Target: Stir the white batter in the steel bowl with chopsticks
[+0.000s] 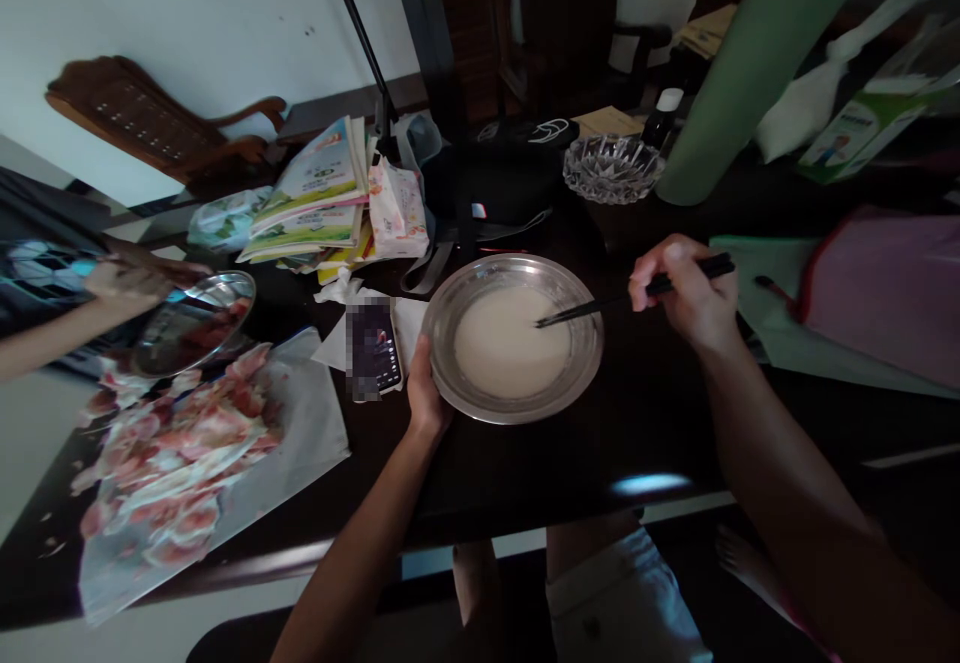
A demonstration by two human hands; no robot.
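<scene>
A wide metal bowl (517,409) stands on the dark table in front of me, holding a pale, milky liquid or batter (510,343). My left hand (427,393) grips the bowl's left rim. In my right hand (686,288) is a pair of dark chopsticks (589,309), closed in by the fingers. Their tips reach into the pale mixture near the bowl's middle right. Just left of the bowl, a phone (373,348) with a lit screen lies on white paper.
At left, another person's hand (135,283) is at a metal bowl (240,293) with reddish pieces. Pinkish peelings (202,453) cover a plastic sheet (315,403). Behind are magazines (307,193), a tissue pack (397,208), a glass dish (611,171) and a tall green cylinder (757,73).
</scene>
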